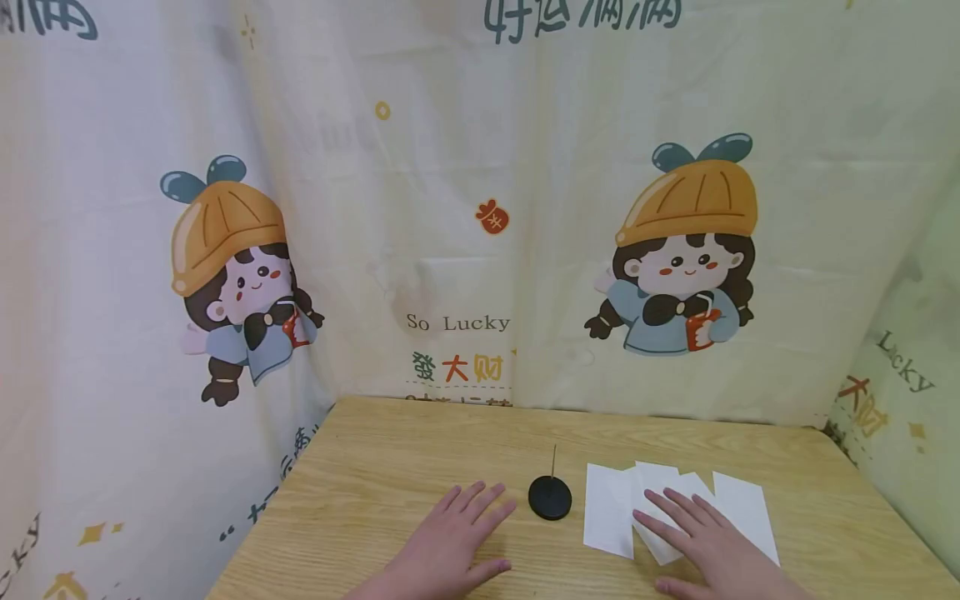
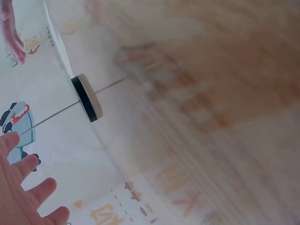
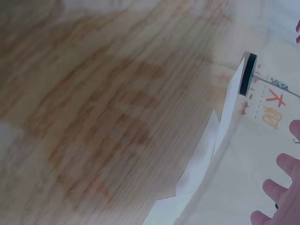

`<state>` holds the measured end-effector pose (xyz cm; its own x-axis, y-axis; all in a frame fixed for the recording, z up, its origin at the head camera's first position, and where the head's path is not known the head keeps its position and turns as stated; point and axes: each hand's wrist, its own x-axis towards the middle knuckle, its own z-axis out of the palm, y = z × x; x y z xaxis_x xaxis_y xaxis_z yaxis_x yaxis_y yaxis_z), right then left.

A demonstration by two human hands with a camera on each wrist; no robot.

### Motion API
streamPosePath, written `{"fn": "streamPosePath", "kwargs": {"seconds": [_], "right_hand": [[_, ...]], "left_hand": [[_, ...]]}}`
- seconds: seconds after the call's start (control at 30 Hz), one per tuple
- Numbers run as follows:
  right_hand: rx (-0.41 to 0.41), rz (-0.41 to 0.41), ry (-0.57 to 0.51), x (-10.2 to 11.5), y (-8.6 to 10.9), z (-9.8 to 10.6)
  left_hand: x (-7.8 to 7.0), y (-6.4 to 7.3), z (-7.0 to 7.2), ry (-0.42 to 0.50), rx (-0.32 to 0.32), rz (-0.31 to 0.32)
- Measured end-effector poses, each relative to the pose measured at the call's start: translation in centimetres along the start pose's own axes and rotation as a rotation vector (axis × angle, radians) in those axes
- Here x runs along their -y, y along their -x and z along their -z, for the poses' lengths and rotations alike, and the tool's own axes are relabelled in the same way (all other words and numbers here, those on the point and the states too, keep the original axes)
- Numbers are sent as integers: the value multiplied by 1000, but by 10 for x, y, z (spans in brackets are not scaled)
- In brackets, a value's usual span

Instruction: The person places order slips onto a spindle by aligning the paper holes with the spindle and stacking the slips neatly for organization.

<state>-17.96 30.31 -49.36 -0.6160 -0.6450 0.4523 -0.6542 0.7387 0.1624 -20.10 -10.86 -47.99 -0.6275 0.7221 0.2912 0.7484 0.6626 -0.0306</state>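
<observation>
A round black base (image 1: 550,500) with a thin upright rod stands on the wooden table between the two hands. My left hand (image 1: 453,542) is to the left of it, fingers spread and holding nothing. In the left wrist view the same fingers (image 2: 43,191) show apart from the black base (image 2: 84,98). Several white paper slips (image 1: 609,512) lie side by side, partly overlapping, to the right of the base. My right hand (image 1: 697,537) is over these slips in the head view, palm down with fingers extended. It covers part of the middle slips.
The wooden table (image 1: 390,458) has a cream curtain (image 1: 450,275) behind it and at both sides. Cartoon figures and lettering are printed on the cloth. The table's surface mirrors the hands and the base in the wrist views.
</observation>
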Motion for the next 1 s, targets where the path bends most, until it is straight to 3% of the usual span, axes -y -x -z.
{"fn": "streamPosePath", "kwargs": {"seconds": [0.3, 0.77, 1.0], "right_hand": [[45, -52, -22, -3, -1, -1], [194, -191, -107, -13, -5, 0], [152, -159, -109, -21, -10, -5]], "left_hand": [[-1, -9, 2, 114, 67, 104], [-2, -22, 2, 333, 202, 271], [2, -31, -3, 419, 217, 354]]}}
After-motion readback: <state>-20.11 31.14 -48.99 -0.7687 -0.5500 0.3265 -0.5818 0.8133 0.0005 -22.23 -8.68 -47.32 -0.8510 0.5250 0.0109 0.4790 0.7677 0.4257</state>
